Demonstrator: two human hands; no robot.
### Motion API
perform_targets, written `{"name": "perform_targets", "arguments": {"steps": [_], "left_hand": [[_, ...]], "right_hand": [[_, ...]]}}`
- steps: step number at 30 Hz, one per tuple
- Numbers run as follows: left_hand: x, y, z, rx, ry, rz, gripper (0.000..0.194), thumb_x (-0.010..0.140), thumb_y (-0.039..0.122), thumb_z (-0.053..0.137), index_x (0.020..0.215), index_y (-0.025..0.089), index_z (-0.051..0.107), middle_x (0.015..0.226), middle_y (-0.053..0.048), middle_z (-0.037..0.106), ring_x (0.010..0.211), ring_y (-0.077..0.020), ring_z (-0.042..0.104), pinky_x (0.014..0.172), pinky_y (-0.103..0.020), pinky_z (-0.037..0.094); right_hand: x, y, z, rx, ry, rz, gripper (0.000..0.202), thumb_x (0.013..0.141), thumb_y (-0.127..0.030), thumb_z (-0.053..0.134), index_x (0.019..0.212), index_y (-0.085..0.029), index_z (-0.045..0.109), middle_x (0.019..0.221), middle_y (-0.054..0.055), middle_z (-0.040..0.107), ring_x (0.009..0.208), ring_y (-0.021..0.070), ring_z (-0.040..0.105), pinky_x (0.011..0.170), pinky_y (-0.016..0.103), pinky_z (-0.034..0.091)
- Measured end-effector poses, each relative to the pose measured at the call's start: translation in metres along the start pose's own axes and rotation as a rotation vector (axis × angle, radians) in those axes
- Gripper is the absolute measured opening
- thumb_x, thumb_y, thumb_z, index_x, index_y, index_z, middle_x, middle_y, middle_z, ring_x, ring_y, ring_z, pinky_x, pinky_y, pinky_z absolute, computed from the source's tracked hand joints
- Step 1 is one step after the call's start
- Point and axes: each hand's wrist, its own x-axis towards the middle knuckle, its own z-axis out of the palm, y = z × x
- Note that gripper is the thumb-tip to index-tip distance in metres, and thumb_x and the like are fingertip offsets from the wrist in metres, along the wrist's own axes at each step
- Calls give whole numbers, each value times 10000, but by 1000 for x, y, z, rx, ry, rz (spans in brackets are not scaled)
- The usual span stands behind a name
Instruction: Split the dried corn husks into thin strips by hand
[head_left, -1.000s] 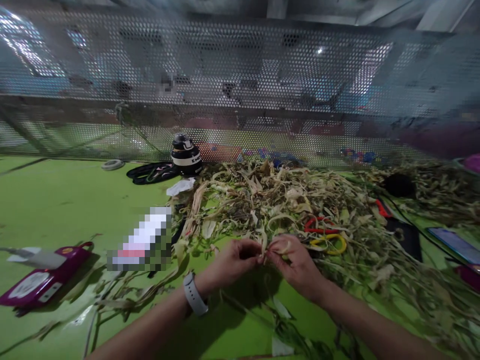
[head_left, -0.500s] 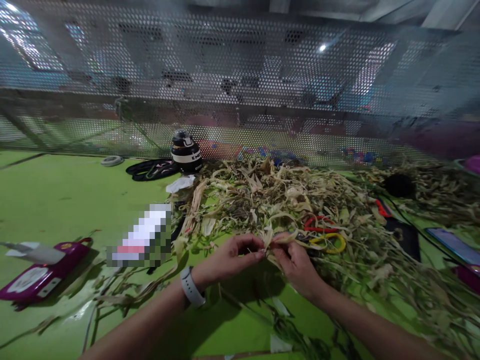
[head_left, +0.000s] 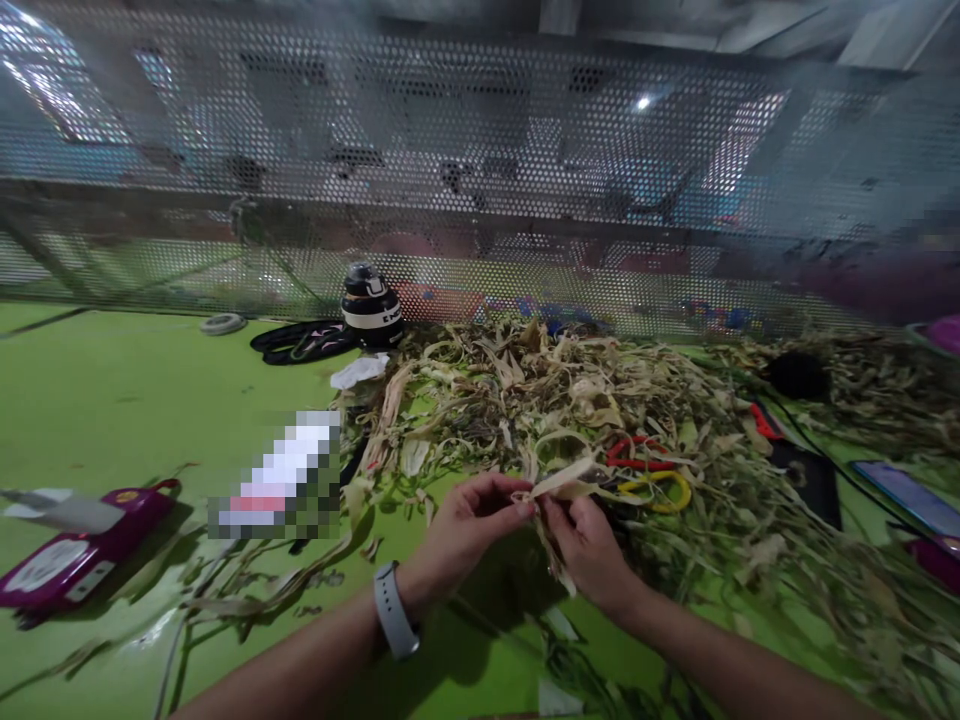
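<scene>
My left hand [head_left: 480,520], with a pale watch strap [head_left: 395,610] on its wrist, pinches one end of a pale dried husk strip [head_left: 571,482] between thumb and fingers. Close beside it, my right hand [head_left: 589,550] is closed on the same strip. Part of the strip stretches right over the fingers and another part hangs down between the hands. Behind them spreads a heap of dried husks [head_left: 517,375]. Scissors with a red handle [head_left: 637,455] and a yellow handle [head_left: 660,492] lie just right of my right hand.
On the green table [head_left: 150,390] are a black jar [head_left: 373,308], a black pouch [head_left: 304,341], a grey ring [head_left: 223,324] and a purple device [head_left: 90,550] at left. A phone [head_left: 911,495] lies at right. A perforated metal panel [head_left: 450,150] stands behind.
Both hands have moved slightly downward. The husk strip between them has shifted and now shows a piece hanging down. My left wrist has turned a little and moved right.
</scene>
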Motion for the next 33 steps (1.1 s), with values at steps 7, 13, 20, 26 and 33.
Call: {"name": "perform_targets", "arguments": {"steps": [7, 13, 20, 26, 33], "left_hand": [[-2, -7, 4, -9, -15, 45, 294, 698, 303, 717, 955, 164, 676, 949, -56, 683, 878, -158, 590, 839, -279, 449], [2, 9, -4, 116, 141, 111, 306, 732, 341, 674, 983, 167, 649, 896, -41, 652, 812, -138, 558, 755, -235, 441], [6, 10, -7, 273, 200, 145, 288, 765, 342, 613, 981, 151, 627, 806, -26, 612, 684, -123, 513, 645, -230, 426], [7, 11, -11, 479, 122, 185, 251, 787, 328, 583, 963, 172, 667, 924, -63, 626, 837, -183, 551, 736, -272, 434], [2, 14, -9, 328, -77, 102, 271, 770, 410, 598, 912, 192, 674, 873, -40, 596, 833, -170, 522, 767, -272, 413]], "right_hand": [[0, -3, 2, -33, 5, -53, 329, 881, -453, 431, 855, -167, 591, 815, 57, 619, 796, 184, 580, 757, 309, 487], [-1, -4, 1, -7, -158, 114, 317, 882, -443, 453, 995, -173, 574, 636, -12, 556, 532, 126, 515, 470, 219, 437], [-5, -6, -1, -561, -147, -435, 232, 926, -255, 411, 771, -184, 568, 696, 12, 533, 630, 126, 516, 582, 229, 416], [-2, -18, -12, -838, -17, -742, 120, 865, -185, 479, 821, -189, 591, 837, 74, 608, 812, 202, 550, 756, 360, 444], [7, -18, -18, -414, -4, -324, 132, 904, -247, 439, 862, -197, 553, 782, 25, 611, 733, 148, 584, 672, 256, 474]]}}
